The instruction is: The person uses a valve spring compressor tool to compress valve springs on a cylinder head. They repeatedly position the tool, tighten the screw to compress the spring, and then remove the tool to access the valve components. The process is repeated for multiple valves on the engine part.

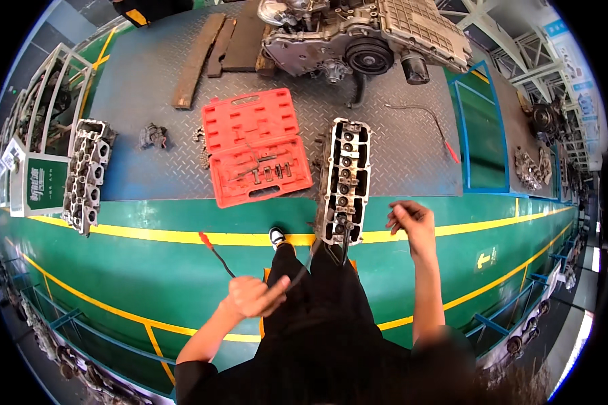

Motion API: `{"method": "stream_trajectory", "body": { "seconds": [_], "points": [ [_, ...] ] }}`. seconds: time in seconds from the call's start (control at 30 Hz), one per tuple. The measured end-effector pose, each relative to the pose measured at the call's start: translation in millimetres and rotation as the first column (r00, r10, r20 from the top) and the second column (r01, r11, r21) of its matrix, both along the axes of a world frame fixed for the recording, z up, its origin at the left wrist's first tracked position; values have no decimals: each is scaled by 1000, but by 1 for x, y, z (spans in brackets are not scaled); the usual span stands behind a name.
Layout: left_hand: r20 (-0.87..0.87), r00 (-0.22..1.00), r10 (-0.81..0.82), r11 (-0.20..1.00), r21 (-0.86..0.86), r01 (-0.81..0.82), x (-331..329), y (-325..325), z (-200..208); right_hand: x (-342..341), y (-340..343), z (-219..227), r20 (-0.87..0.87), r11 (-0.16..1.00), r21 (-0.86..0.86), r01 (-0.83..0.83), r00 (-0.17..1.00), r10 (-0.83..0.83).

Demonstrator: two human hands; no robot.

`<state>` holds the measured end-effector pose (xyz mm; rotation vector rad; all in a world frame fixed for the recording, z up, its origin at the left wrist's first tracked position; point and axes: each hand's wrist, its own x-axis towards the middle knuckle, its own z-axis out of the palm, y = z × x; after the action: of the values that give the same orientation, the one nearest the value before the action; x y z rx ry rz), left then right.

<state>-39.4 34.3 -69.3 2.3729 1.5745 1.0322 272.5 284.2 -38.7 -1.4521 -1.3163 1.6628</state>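
Note:
My left hand [250, 295] is closed round a thin dark flexible rod with a red end [205, 239], its index finger pointing out along it. The rod's other end bends up toward the near end of a cylinder head [345, 177]. This long metal part lies at the table's front edge, its near end jutting past it. A dark metal lever tool [345, 239] stands at that near end. To its right hovers my right hand [415, 224], fingers curled against the thumb; whatever is between them is too small to make out.
An open red tool case [255, 145] with metal pieces lies left of the cylinder head. An engine [358, 47] sits at the back beside wooden blocks [199, 61]. A red-handled cable tool [442, 131] lies to the right, another cylinder head [88, 177] far left.

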Motion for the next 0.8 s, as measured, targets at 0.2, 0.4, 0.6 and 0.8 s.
{"method": "stream_trajectory", "body": {
  "seconds": [0.2, 0.4, 0.6, 0.8],
  "points": [
    [-167, 944, 285, 941, -140, -308, -27, 28, -77, 87, 122, -253, 452, 996, 54, 69, 888, -86],
    [-357, 852, 382, 878, -148, -455, -38, 97, -151, 104, 172, -338, 699, 930, 358, -81, 683, -210],
    [-462, 689, 559, 750, -72, -657, -74, 186, -198, 88, 191, -345, 746, 894, 424, -143, 615, -256],
    [-516, 706, 485, 814, -27, -580, -103, 246, -239, 96, 196, -348, 652, 870, 485, -85, 698, -296]
  ]
}}
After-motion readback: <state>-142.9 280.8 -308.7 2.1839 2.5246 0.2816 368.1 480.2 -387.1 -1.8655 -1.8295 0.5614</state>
